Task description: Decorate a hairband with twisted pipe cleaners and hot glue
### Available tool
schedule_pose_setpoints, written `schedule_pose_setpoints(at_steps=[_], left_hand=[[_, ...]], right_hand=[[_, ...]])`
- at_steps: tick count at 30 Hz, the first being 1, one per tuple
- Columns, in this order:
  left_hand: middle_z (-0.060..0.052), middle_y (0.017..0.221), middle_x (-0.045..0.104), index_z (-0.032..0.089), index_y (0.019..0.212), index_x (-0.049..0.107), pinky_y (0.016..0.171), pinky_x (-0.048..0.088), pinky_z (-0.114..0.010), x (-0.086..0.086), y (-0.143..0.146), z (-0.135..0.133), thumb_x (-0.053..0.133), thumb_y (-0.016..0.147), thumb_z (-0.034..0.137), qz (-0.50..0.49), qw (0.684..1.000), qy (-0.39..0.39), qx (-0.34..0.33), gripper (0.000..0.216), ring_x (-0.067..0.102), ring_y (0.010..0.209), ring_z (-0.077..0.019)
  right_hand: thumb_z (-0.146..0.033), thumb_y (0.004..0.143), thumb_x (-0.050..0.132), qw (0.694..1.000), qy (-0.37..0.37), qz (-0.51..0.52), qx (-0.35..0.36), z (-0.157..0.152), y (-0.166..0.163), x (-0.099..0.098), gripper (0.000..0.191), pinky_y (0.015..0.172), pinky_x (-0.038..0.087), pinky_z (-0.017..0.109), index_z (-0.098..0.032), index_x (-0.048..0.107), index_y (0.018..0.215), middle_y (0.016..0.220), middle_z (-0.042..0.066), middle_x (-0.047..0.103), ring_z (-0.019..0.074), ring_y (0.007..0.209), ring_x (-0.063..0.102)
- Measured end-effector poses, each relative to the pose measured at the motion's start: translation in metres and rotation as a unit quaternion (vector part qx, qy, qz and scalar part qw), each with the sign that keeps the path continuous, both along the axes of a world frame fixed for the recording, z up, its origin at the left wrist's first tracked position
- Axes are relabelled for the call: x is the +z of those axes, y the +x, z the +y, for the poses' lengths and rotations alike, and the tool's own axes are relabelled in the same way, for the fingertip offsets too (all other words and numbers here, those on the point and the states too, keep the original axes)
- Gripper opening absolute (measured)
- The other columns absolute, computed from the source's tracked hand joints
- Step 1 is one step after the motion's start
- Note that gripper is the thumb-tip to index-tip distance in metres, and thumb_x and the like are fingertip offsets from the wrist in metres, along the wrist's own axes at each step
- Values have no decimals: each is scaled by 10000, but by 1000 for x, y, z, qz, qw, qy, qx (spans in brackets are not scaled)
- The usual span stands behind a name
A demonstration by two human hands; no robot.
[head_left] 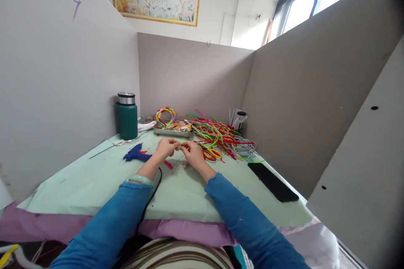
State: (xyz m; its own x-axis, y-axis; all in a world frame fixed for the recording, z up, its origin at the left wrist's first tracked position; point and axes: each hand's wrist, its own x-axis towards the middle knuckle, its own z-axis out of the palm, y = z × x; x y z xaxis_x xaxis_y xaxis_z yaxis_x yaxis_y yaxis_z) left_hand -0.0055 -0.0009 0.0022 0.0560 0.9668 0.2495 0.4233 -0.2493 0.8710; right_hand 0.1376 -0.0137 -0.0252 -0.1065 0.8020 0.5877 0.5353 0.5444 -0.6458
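My left hand [167,147] and my right hand [192,153] meet above the middle of the table, fingertips pinched together. Between them shows a small yellow-green piece [180,145], perhaps a bit of pipe cleaner; the fingers cover most of it. Left of my left hand lies a blue glue gun [136,153], its black cord running toward the front edge. A short pink piece [168,164] lies below the left hand. Just beyond my right wrist are scissors [213,153] with yellow and red handles, partly under a pile of colourful pipe cleaners [217,132].
A metal tray [173,133] of small items stands behind the hands, with a multicoloured ring [166,117] on it. A green bottle [126,119] stands at back left. A flat black slab [273,181] lies at right. Grey partitions [195,75] enclose the table.
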Motion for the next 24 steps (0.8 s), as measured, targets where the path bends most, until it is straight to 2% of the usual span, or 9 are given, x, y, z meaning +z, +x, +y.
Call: schedule_pose_setpoints(at_steps=[5,13,24], left_hand=[[-5,561,601,131,640,600,377,314,-206,-6,-1,6,571,682,309,-20,1000,-1,-16,186,407,339,-55],[14,523,562,127,656,589,357,271,-195,-1,2,-1,563,688,246,-28,999,-31,-34,126,385,323,-48],[2,572,600,135,656,575,368,281,-192,-7,0,6,558,698,263,2,998,-26,-56,136,401,335,-44]], right_hand=[[-286,805,535,998,21,-17,-53,3,2,0,172,643,417,247,-196,638,910,815,22,647,133,672,561],[-258,824,502,997,63,-46,-26,4,3,-3,144,634,393,239,-201,634,818,805,15,627,132,679,541],[-221,810,506,997,47,-56,-40,2,3,0,122,636,384,237,-189,622,788,787,17,618,130,674,536]])
